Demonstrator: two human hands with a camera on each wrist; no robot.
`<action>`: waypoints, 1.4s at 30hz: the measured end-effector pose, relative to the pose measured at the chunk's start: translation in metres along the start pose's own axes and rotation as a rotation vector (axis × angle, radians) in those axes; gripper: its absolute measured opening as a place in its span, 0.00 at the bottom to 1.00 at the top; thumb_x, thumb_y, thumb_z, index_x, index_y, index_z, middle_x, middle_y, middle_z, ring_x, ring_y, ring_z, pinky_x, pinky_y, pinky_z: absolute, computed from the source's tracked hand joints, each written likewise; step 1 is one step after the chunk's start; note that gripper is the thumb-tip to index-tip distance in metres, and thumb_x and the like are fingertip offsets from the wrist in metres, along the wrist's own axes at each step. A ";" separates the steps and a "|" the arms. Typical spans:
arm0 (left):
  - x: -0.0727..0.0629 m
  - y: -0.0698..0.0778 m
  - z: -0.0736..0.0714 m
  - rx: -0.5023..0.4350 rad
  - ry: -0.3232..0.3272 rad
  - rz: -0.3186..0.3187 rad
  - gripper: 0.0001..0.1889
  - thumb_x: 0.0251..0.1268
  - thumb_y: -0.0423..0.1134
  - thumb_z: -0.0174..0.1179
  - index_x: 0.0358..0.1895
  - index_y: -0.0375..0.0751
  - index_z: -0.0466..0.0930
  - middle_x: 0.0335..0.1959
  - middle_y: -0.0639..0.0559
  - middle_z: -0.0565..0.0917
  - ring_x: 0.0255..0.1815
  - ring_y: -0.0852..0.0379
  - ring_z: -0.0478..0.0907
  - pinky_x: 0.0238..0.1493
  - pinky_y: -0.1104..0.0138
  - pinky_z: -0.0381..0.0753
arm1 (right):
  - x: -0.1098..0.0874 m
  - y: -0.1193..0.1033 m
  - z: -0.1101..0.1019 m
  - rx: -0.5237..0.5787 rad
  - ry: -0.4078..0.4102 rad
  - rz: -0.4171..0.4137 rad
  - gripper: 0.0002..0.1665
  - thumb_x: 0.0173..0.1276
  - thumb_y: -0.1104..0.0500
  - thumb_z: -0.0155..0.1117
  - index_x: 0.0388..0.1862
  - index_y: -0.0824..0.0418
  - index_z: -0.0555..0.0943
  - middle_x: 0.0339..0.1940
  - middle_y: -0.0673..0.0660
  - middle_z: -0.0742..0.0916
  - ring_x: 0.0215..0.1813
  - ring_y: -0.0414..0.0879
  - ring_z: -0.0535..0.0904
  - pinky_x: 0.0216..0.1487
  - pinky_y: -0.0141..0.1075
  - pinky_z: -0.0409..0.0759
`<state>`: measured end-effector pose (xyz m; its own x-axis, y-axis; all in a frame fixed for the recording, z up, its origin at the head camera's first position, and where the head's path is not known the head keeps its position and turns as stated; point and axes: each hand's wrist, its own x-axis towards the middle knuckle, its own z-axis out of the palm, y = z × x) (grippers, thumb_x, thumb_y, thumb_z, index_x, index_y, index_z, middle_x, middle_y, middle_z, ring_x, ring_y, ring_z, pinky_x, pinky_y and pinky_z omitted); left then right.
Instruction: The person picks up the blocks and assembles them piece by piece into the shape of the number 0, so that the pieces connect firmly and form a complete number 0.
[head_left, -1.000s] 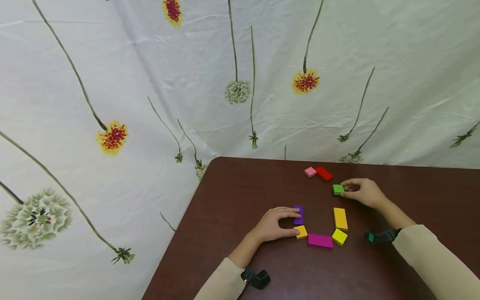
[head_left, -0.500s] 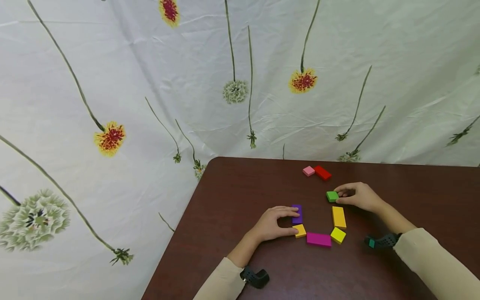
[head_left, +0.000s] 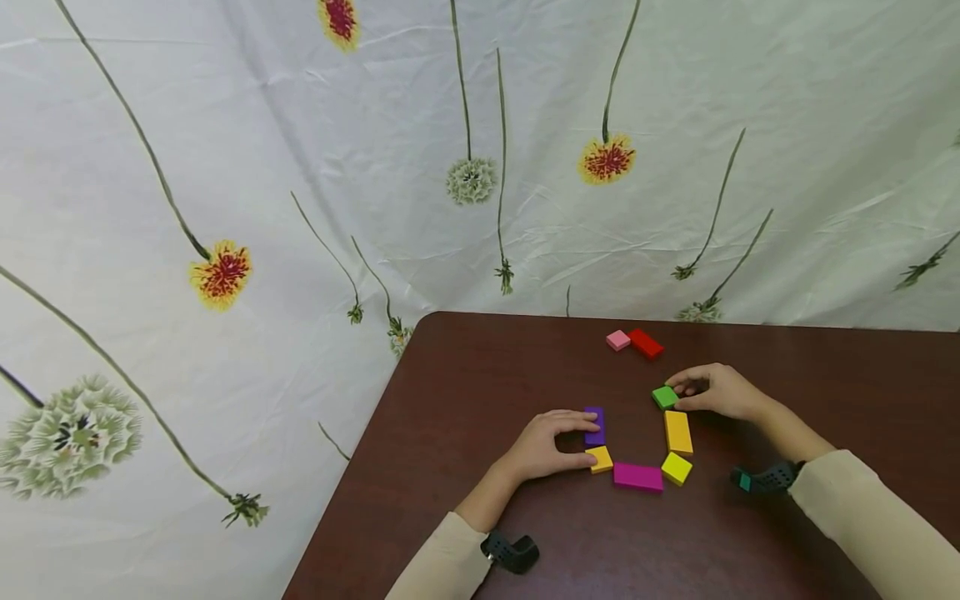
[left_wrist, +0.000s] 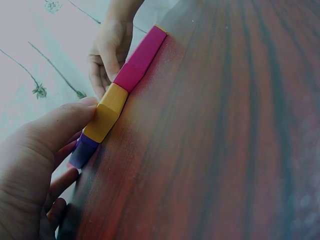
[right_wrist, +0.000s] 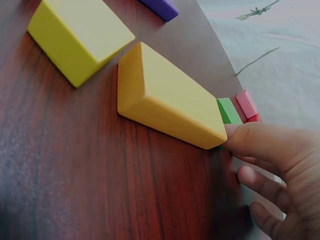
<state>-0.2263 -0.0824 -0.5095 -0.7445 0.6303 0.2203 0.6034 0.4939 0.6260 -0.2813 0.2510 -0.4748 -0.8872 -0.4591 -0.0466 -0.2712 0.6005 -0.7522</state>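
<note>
My right hand pinches a small green block between thumb and fingers, at the far end of a long yellow-orange block. In the right wrist view the thumb is close beside that block's end, and the green block is partly hidden behind it. My left hand lies with its thumb on a small orange block and its fingers across a purple block. A magenta block and a small yellow block lie between the two sides, forming an open-topped outline.
Farther back on the dark brown table a pink block lies beside a red block. A white cloth printed with flowers hangs behind the table. Dark straps are on both wrists.
My right hand has brought the green block left and nearer, to the far end of the long yellow-orange block, and turned it slightly. The left hand has stayed in place.
</note>
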 end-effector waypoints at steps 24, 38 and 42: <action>0.000 0.000 0.000 -0.022 -0.007 -0.013 0.23 0.59 0.48 0.69 0.58 0.48 0.83 0.63 0.61 0.77 0.66 0.61 0.69 0.67 0.61 0.64 | -0.003 0.001 -0.004 -0.036 -0.049 -0.041 0.19 0.62 0.63 0.70 0.52 0.68 0.83 0.47 0.62 0.86 0.45 0.51 0.78 0.43 0.33 0.79; 0.000 0.000 0.001 -0.024 -0.011 -0.029 0.23 0.59 0.48 0.69 0.58 0.50 0.82 0.64 0.62 0.76 0.66 0.62 0.68 0.68 0.57 0.62 | -0.024 -0.009 0.010 -0.022 0.166 0.022 0.21 0.72 0.57 0.60 0.59 0.68 0.79 0.57 0.70 0.80 0.58 0.66 0.72 0.54 0.61 0.72; 0.000 -0.001 0.001 -0.017 -0.014 -0.028 0.23 0.58 0.49 0.69 0.58 0.50 0.82 0.64 0.62 0.76 0.66 0.62 0.68 0.68 0.57 0.62 | -0.035 -0.012 0.027 0.008 0.257 -0.005 0.23 0.73 0.55 0.60 0.61 0.67 0.77 0.61 0.70 0.77 0.63 0.68 0.68 0.58 0.66 0.66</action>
<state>-0.2266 -0.0825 -0.5108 -0.7569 0.6245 0.1926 0.5777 0.5015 0.6440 -0.2372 0.2417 -0.4821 -0.9518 -0.2800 0.1251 -0.2739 0.5926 -0.7575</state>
